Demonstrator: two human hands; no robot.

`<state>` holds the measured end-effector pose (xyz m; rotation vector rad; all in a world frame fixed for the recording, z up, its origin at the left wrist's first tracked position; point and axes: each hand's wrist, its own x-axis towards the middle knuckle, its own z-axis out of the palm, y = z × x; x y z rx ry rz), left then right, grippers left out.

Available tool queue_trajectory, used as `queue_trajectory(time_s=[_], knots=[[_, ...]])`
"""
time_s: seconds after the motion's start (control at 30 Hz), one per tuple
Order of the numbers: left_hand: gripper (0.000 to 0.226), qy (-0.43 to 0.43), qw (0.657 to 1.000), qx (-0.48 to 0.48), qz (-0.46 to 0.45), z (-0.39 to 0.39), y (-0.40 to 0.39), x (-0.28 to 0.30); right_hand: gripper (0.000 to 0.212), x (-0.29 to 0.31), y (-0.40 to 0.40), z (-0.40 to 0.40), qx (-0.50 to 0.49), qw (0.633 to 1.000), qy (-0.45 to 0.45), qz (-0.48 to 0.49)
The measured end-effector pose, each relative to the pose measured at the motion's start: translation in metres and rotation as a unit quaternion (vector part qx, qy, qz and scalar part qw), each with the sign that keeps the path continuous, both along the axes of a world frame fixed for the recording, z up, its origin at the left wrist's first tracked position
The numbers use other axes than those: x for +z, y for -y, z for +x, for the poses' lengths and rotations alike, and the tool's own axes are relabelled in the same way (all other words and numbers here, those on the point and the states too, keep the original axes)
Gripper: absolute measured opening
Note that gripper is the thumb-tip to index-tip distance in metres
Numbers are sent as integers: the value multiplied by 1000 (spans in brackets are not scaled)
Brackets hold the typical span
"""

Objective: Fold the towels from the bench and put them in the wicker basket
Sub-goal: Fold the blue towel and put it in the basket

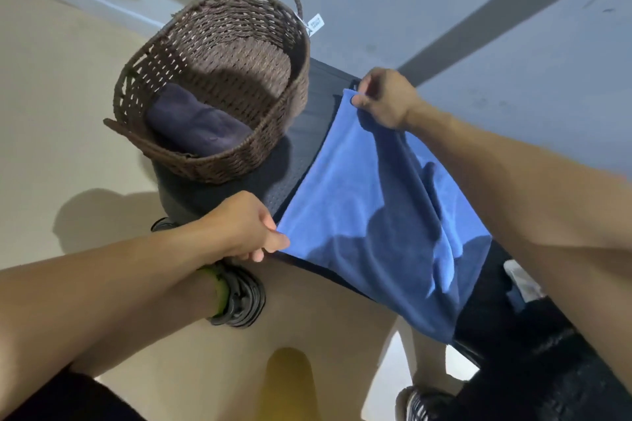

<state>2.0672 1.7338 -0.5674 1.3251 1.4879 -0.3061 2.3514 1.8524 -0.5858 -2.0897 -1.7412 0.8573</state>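
Left grip: you are pinching one corner of the blue towel (372, 212) between the thumb and curled fingers of your left hand (248, 227), close to your body.
Right grip: your right hand (384, 97) is pinching the far corner of the same edge, fingers closed tight on the cloth, up near the wall (444, 10).
Towel state: you are holding it stretched between the two corners; the rest is hanging down in soft folds and draping over the dark bench (301, 133). It is looking like a single open layer, though the lower edge is too bunched to tell for sure.
Basket: the wicker basket (219, 147) is sitting on the bench end, just beside the towel's left edge and not touching it as far as can be seen.
Basket contents: one dark towel (195, 125) is lying folded inside, low against the near wall; the rest of the floor of the basket is showing bare weave.
Progress, judged: one towel is looking done, and the blue one is only at the spreading stage, no fold made yet.
Remaining, judged: you are still owing the folds on this towel and its placing beside the dark one. Whether more towels are waiting on the bench cannot be told; the towel and your right arm are hiding that stretch.
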Motion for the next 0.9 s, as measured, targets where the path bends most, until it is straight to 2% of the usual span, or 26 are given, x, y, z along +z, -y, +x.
queue_trajectory(time_s=[0.07,0.17,0.3,0.43,0.53,0.63,0.77,0.9], knots=[[25,-2,999,36,4,-4,-1,-2,8,-2,1,-4,-27,997,-54,53],[26,0,997,66,42,-8,0,-8,17,-10,2,-12,-15,998,-52,15],[28,-16,995,58,79,-9,1,-11,7,-14,-7,-22,-39,998,-1,45],[29,-35,995,38,82,-10,-5,-7,17,-19,-11,-17,-79,996,31,39],[30,-29,994,38,94,-9,-6,-7,28,-20,-10,-12,-59,996,54,29],[26,-26,997,33,72,-7,-5,-7,18,-21,-9,-9,-70,996,46,17],[22,-13,997,55,48,-7,-6,-6,16,-16,-9,-7,-122,992,-4,28],[16,-22,996,83,18,-10,-9,-3,13,-19,-7,-6,-128,992,12,15]])
